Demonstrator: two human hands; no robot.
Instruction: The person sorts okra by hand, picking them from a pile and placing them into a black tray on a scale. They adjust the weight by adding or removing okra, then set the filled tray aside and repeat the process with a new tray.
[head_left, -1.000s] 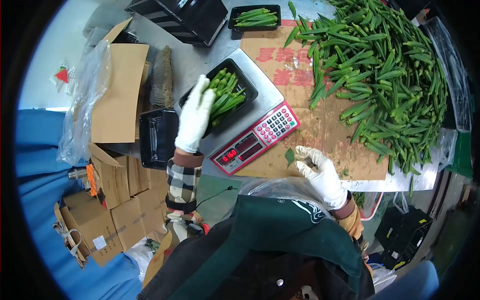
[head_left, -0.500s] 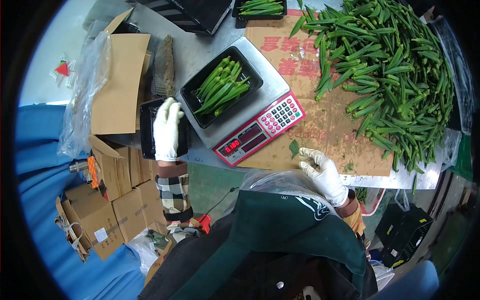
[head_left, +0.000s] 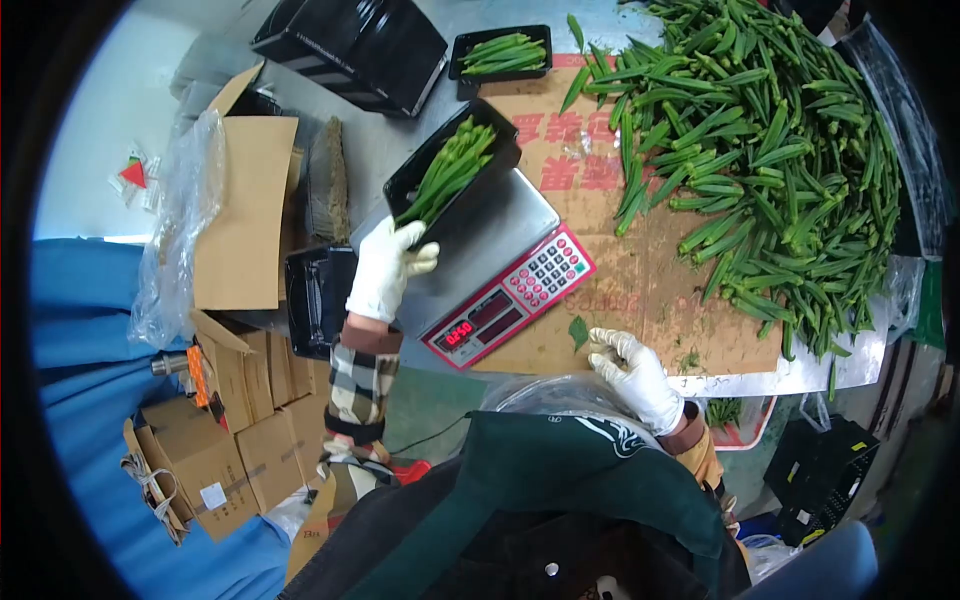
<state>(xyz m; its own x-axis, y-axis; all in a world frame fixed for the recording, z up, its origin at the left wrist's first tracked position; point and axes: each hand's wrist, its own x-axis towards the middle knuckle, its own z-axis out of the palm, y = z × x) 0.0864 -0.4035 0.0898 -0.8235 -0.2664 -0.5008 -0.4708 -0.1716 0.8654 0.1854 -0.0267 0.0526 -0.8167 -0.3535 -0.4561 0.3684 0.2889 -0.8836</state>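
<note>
My gloved left hand [head_left: 383, 270] grips the near end of a black plastic tray [head_left: 490, 165], thumb and fingers closed at its rim. Green okra pods [head_left: 452, 170] lie lengthwise in the tray, which is tilted over the far part of the scale [head_left: 510, 285]. Red digits are lit on the scale's display. Low over the front edge of the cardboard sheet [head_left: 640, 290] is my gloved right hand [head_left: 640, 385], its fingers loosely bent and apart, nothing visible in them. A small green leaf [head_left: 578, 332] lies on the cardboard just beyond its fingertips.
A big okra heap [head_left: 770, 150] covers the right of the table. Another filled tray [head_left: 502, 54] stands at the back beside a black box [head_left: 360, 50]. Black trays [head_left: 318, 300] sit left of the scale, near an opened carton [head_left: 245, 210] and a brush-like brown object [head_left: 337, 185].
My left hand has moved from the black trays at left to the okra tray, gripped it and tilted it over the scale. The display digits have changed. My right hand remains near the cardboard's edge.
</note>
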